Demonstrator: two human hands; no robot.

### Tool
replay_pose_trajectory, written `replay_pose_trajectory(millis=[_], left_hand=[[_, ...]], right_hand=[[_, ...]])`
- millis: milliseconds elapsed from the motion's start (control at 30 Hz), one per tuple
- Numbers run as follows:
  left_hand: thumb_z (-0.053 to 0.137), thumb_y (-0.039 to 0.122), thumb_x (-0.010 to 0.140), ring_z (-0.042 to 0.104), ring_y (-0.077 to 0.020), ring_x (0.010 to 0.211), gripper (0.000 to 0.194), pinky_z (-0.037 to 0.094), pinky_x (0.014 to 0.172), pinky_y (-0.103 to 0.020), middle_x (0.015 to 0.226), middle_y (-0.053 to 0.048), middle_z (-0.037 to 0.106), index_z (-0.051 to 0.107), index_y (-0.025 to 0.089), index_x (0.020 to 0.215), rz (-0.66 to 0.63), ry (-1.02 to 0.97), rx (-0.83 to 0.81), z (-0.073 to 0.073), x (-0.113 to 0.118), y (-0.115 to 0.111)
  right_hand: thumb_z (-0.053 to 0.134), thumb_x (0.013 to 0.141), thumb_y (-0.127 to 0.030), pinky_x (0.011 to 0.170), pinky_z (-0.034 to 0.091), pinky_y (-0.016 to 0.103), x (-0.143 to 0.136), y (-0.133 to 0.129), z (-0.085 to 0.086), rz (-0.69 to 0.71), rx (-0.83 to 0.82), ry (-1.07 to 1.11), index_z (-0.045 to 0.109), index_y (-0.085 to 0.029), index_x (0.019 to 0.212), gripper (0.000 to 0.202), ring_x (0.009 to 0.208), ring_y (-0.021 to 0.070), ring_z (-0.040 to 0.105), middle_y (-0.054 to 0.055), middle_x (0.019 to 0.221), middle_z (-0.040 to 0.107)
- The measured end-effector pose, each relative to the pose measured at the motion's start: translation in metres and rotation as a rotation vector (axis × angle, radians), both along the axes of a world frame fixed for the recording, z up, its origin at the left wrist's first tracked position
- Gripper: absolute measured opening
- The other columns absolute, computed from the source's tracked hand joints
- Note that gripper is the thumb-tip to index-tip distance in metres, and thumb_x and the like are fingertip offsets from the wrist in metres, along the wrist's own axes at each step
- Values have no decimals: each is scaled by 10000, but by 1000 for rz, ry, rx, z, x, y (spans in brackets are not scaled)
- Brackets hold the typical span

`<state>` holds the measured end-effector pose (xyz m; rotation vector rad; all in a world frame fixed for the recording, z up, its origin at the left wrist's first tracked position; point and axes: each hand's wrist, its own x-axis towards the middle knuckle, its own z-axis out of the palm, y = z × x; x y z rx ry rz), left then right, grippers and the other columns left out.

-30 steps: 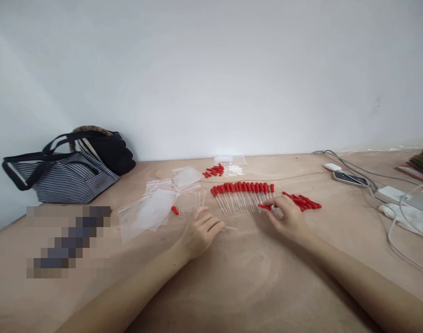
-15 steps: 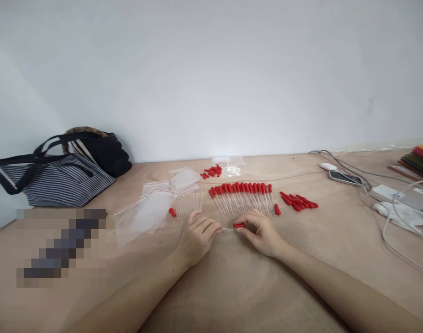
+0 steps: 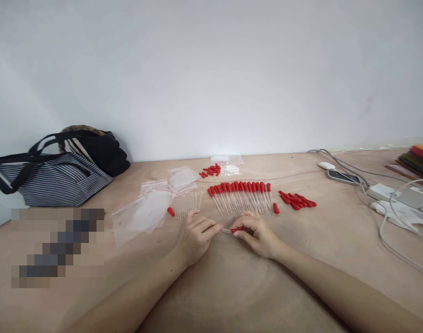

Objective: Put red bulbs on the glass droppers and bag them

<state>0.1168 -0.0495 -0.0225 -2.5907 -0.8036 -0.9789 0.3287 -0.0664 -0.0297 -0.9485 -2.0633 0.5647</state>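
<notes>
Low over the table, my left hand point(image 3: 200, 236) pinches a thin clear tube point(image 3: 226, 230) that points right. Facing it, my right hand point(image 3: 258, 233) grips a red rubber bulb point(image 3: 236, 229), whose open end meets the tube's tip. Beyond both hands lies a row of clear droppers with red bulbs point(image 3: 241, 186). Several bare tubes point(image 3: 187, 204) lie behind my left hand, beside a single red bulb point(image 3: 170, 211). Another loose bulb point(image 3: 275, 208) rests at the row's right end, and a pile of red bulbs point(image 3: 297, 200) is farther right.
Clear plastic bags point(image 3: 142, 215) lie left of the tubes. At the back are more red bulbs point(image 3: 211, 170) and tubes point(image 3: 231, 170). A striped bag point(image 3: 58, 180) stands at left. Cables, a power strip point(image 3: 343, 176) and a coloured stack point(image 3: 417, 162) are at right.
The gap between tube and bulb has closed; the bulb in my right hand now touches the tube's end. The whole view has shifted slightly.
</notes>
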Motion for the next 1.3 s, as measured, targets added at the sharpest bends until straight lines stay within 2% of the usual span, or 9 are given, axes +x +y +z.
replay_pose_trajectory(millis=[200, 367, 733, 933, 1133, 1300], left_hand=[[417, 135, 850, 568, -97, 606, 241, 250, 841, -364, 685, 35, 663, 628, 252, 859, -12, -16, -10, -5, -1, 1], [440, 151, 847, 556, -95, 582, 212, 248, 798, -357, 670, 35, 657, 631, 244, 848, 3, -19, -13, -3, 2, -3], [446, 164, 850, 561, -103, 592, 181, 235, 755, -345, 692, 31, 670, 616, 218, 822, -6, -26, -67, 4, 4, -9], [435, 156, 846, 555, -106, 566, 185, 234, 759, -349, 678, 34, 679, 607, 210, 804, -1, -30, -79, 6, 6, -9], [445, 158, 837, 580, -101, 564, 176, 229, 801, -352, 708, 48, 692, 606, 212, 794, 12, -114, -131, 8, 12, -14], [443, 165, 838, 578, -96, 553, 184, 234, 815, -353, 701, 56, 689, 614, 216, 796, 38, -104, -168, 9, 15, -19]], right_hand=[[551, 792, -209, 785, 363, 381, -1, 0, 0, -5, -7, 29, 613, -217, 792, 62, 762, 158, 549, 9, 740, 646], [579, 775, -231, 768, 384, 380, -1, 0, -1, -21, 12, 76, 629, -215, 778, 52, 756, 162, 557, 16, 724, 652], [618, 757, -250, 761, 386, 379, -1, 1, 1, 35, 189, 71, 642, -227, 767, 35, 744, 152, 576, 0, 728, 684], [610, 759, -226, 760, 387, 372, -2, 1, 2, 9, 278, 20, 649, -225, 761, 38, 745, 150, 574, 2, 731, 684], [613, 756, -244, 741, 405, 348, -4, -2, 3, -30, 207, 95, 648, -228, 789, 50, 735, 145, 579, -4, 722, 683], [621, 745, -270, 748, 404, 368, -7, -5, 3, -59, 123, 109, 655, -247, 769, 48, 721, 160, 582, 0, 709, 681]])
